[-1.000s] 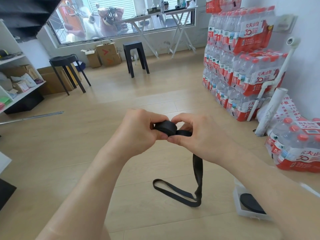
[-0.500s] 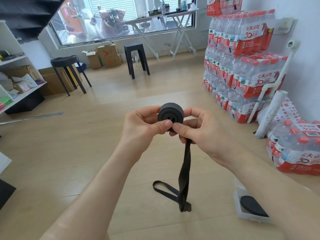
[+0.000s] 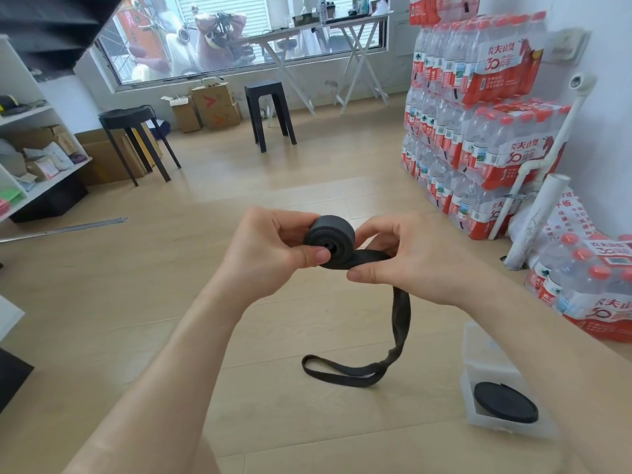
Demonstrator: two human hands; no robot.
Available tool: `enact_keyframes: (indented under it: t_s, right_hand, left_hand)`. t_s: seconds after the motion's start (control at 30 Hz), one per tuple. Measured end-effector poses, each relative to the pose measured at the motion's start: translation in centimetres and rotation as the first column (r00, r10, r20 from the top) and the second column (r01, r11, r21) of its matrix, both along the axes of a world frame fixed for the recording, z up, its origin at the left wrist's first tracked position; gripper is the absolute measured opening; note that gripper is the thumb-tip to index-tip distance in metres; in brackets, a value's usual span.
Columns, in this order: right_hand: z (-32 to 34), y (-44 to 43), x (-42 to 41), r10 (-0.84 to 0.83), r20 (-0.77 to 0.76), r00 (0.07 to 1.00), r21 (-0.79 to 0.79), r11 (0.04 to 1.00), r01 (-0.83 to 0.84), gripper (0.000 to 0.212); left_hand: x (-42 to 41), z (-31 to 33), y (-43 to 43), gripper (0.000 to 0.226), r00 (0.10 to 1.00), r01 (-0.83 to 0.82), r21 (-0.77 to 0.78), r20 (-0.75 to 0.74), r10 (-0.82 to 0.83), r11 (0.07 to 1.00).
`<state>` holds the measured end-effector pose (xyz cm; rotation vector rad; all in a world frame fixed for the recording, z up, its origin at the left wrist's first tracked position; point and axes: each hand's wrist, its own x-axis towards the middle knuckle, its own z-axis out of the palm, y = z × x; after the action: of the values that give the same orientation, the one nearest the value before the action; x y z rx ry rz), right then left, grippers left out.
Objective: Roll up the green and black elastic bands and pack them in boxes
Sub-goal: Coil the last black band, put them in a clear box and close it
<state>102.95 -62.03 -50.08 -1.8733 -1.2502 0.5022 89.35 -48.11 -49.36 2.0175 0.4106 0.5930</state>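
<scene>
A black elastic band (image 3: 330, 236) is partly wound into a tight roll held in front of me. My left hand (image 3: 273, 244) grips the roll, thumb pressed on its near face. My right hand (image 3: 400, 254) pinches the flat strip where it leaves the roll. The loose tail (image 3: 400, 313) hangs down and ends in a loop lying on the wooden floor. At the lower right a clear plastic box (image 3: 478, 357) sits on the floor with a rolled black band (image 3: 504, 401) inside. No green band is in view.
Stacked packs of bottled water (image 3: 478, 107) line the right wall, with more packs (image 3: 588, 285) and a white pipe (image 3: 537, 217) near the box. Two black stools (image 3: 136, 131) (image 3: 270, 111), cardboard boxes (image 3: 212, 104) and a white shelf (image 3: 30, 159) stand further back and left.
The roll has tipped from upright to lying sideways, and my right hand has moved right along the strip. The hanging tail swung right; its loop now lies flatter on the floor.
</scene>
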Motion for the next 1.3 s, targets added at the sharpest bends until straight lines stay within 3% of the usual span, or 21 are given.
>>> enact_keyframes:
  t_s: [0.4,0.5,0.6,0.7,0.77,0.93,1.03,1.1,1.17,1.3]
  right_hand:
    - [-0.9,0.5,-0.1,0.027,-0.028,0.999,0.031,0.999,-0.026,0.029]
    - [-1.3,0.7,-0.1,0.021,-0.025,0.999,0.057,0.998,-0.019,0.023]
    - [-0.9,0.4,0.0,-0.02,-0.094,0.995,0.109,0.994,0.03,0.019]
    - [-0.5,0.3,0.1,0.009,-0.381,0.925,0.192,0.979,0.069,0.019]
    - [-0.5,0.4,0.0,0.043,-0.491,0.87,0.229,0.97,0.082,0.016]
    - [-0.7,0.4,-0.2,0.112,-0.577,0.809,0.278,0.958,0.065,0.018]
    - [-0.5,0.2,-0.4,0.131,-0.507,0.852,0.228,0.973,-0.013,0.035]
    - [-0.4,0.1,-0.6,0.096,-0.308,0.946,0.131,0.99,-0.058,0.046]
    - [-0.4,0.3,-0.9,0.039,-0.117,0.992,0.049,0.998,-0.033,0.043]
    - [-0.1,0.2,-0.7,0.007,-0.029,1.0,0.044,0.999,-0.006,0.029]
  left_hand:
    - [0.5,-0.9,0.3,0.042,0.988,-0.005,0.271,-0.146,0.046,0.963]
    - [0.6,-1.1,0.2,0.046,0.99,-0.028,0.29,-0.123,0.067,0.957]
    - [0.6,-1.3,-0.3,0.039,0.999,-0.032,0.135,-0.005,0.033,0.99]
    - [0.9,-1.7,-0.7,0.039,0.994,-0.005,-0.229,0.104,0.03,0.973]
    - [1.2,-1.9,-0.9,0.039,0.983,0.035,-0.38,0.179,0.036,0.924]
    - [1.1,-1.5,-1.0,0.039,0.98,0.032,-0.328,0.194,0.034,0.944]
    - [1.0,-1.2,-1.0,0.03,0.978,-0.029,-0.263,0.193,0.082,0.964]
    - [0.8,-0.8,-0.8,0.027,0.973,-0.057,-0.24,0.202,0.107,0.969]
    - [0.4,-0.4,-0.3,0.026,0.974,-0.089,-0.218,0.185,0.131,0.972]
    - [-0.1,-0.1,0.2,0.032,0.986,-0.111,-0.172,0.105,0.13,0.979]
